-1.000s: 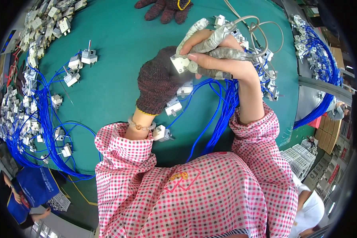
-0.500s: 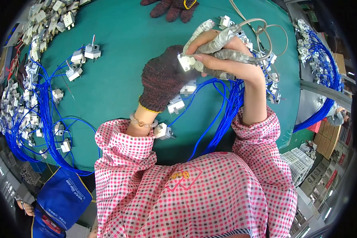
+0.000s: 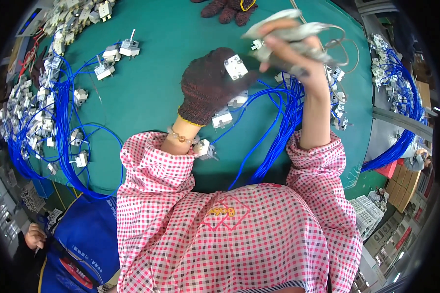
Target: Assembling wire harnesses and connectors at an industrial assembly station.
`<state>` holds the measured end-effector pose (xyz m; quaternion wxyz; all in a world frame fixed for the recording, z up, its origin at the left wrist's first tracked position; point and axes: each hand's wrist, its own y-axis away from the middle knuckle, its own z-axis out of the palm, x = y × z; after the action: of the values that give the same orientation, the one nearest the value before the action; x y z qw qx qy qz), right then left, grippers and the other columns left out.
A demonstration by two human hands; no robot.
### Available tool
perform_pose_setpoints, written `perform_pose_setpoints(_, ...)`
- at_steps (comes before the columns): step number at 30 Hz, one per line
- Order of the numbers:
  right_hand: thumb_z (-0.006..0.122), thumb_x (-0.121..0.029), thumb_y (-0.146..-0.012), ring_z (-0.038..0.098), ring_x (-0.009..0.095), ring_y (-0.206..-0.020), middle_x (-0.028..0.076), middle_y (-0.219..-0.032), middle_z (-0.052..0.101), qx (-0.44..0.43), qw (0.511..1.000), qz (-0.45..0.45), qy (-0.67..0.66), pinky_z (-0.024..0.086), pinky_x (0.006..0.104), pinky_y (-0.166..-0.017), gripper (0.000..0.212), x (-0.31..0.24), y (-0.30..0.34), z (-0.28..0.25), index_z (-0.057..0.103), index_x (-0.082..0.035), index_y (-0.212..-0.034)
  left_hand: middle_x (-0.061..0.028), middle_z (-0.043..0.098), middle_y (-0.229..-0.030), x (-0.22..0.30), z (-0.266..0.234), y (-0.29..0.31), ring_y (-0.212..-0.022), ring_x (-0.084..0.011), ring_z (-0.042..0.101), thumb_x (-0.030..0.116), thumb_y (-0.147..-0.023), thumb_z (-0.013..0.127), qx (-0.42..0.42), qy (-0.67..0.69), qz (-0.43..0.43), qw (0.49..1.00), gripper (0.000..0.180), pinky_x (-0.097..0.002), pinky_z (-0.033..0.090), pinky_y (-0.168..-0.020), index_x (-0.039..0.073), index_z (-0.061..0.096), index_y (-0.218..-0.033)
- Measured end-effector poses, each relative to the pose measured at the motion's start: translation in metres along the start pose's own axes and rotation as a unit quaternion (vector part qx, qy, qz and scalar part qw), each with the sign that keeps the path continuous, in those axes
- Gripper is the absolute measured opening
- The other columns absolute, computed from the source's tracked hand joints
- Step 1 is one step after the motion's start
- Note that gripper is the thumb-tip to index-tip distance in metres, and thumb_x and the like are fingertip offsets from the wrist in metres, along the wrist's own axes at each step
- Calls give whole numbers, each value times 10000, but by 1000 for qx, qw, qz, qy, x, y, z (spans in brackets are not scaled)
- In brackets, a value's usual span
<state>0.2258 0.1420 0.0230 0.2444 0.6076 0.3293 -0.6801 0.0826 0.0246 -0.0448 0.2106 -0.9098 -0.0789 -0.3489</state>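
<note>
My left hand point(image 3: 205, 88), in a dark knitted glove with a yellow cuff edge, holds a small white plug block point(image 3: 235, 67) with holes and metal contacts facing up. Up and to the right of it, my bare right hand point(image 3: 305, 61) grips a grey tape-wrapped, tong-like tool point(image 3: 300, 33) trailing a thin cable point(image 3: 345, 30). Motion smears this tool and my fingers, and its tips stand apart from the block. Below the gloved hand lie more white blocks point(image 3: 222, 118), some joined to blue wires. Another block point(image 3: 206, 149) sits by my left wrist.
A blue wire bundle point(image 3: 278, 141) runs across the green table point(image 3: 156, 97) toward me. Wired blocks pile up at the left point(image 3: 32, 117); loose blocks heap at the far left point(image 3: 83, 19). A dark glove point(image 3: 227, 10) lies at the far edge. Another person's hand point(image 3: 35, 237) shows lower left.
My right hand and the tool have lifted off the white block and moved up and right. The bright glow at the block is gone. The block stays in my left hand.
</note>
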Motion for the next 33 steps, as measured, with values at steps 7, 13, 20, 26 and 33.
perform_pose_setpoints(7,577,-88,-877,604,212,-605,85,-801,571,174,969,-84,-157,517,299,-561,222,14,-14,-14,569,20,-1071,-128,552,-1018,-1,-10,29,-878,-304,582,232,-646,751,83,91,71,990,417,-400,493,-685,88,575,-996)
perform_pose_setpoints(13,619,-168,-868,588,164,-808,91,-987,573,224,972,-58,-32,533,274,-641,317,21,-12,-29,564,-10,-1138,-77,577,-884,12,-14,56,-800,-230,583,252,-699,755,100,226,45,968,330,-357,463,-730,100,596,-945)
perform_pose_setpoints(20,607,-121,-872,587,157,-658,86,-881,557,185,977,-59,-84,543,267,-594,252,37,-20,-38,578,20,-1079,-43,609,-824,30,-39,86,-754,-196,586,164,-755,698,17,237,-42,971,102,-320,471,-662,111,643,-823)
perform_pose_setpoints(26,604,-146,-884,604,156,-717,73,-877,579,150,983,-60,-85,535,259,-614,263,28,-27,-33,578,16,-1090,-64,608,-808,11,-51,78,-753,-179,588,196,-835,633,-62,208,-6,976,131,-312,473,-666,68,656,-836)
perform_pose_setpoints(33,610,-140,-881,616,167,-621,53,-811,577,164,980,-44,-101,510,232,-570,264,25,-15,-25,577,9,-1095,-95,611,-860,-11,-34,77,-768,-218,606,243,-877,585,-121,229,48,965,217,-342,477,-699,42,652,-922)
